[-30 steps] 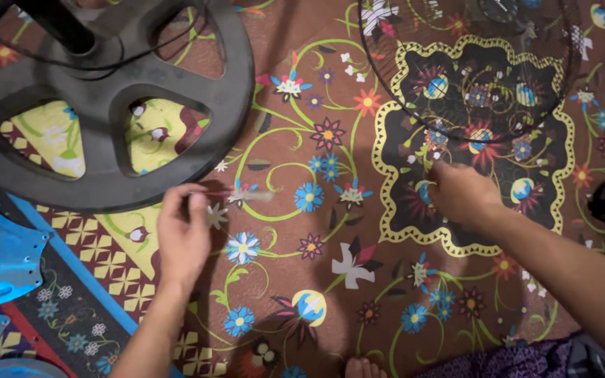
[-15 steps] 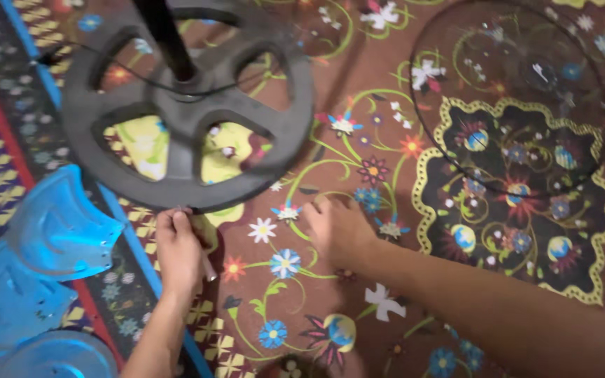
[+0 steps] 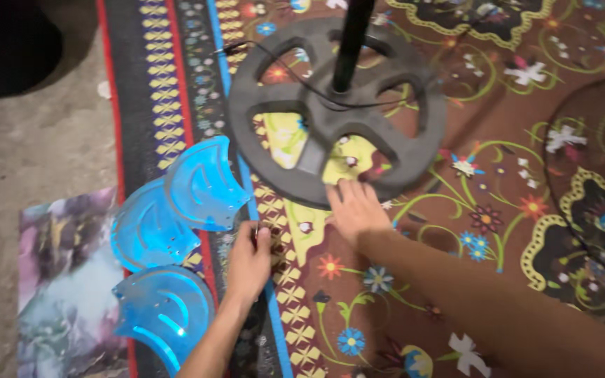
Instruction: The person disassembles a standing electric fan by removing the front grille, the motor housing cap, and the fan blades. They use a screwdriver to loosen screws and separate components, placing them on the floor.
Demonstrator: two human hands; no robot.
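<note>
A black round fan base (image 3: 414,133) with spoke cut-outs stands on the patterned carpet (image 3: 484,91), and a black pole (image 3: 351,42) rises from its hub. My right hand (image 3: 355,210) lies flat on the carpet, fingers apart, fingertips touching the base's near rim. My left hand (image 3: 250,259) rests on the carpet's striped border, fingers curled around a small thin tool whose dark tip (image 3: 255,226) pokes out above them. Just left of that hand lie three translucent blue fan blades (image 3: 208,185), (image 3: 145,231), (image 3: 162,315), which overlap one another.
A thin black cable (image 3: 295,73) runs across the base. A round wire fan grille (image 3: 596,175) lies on the carpet at the right edge. Bare grey floor (image 3: 29,133) is at the left, with a purple and white mottled sheet (image 3: 64,280) on it.
The view has swung left. My right hand left the wire grille and came over to the base's near rim. My left hand moved down to beside the blue blades, still curled.
</note>
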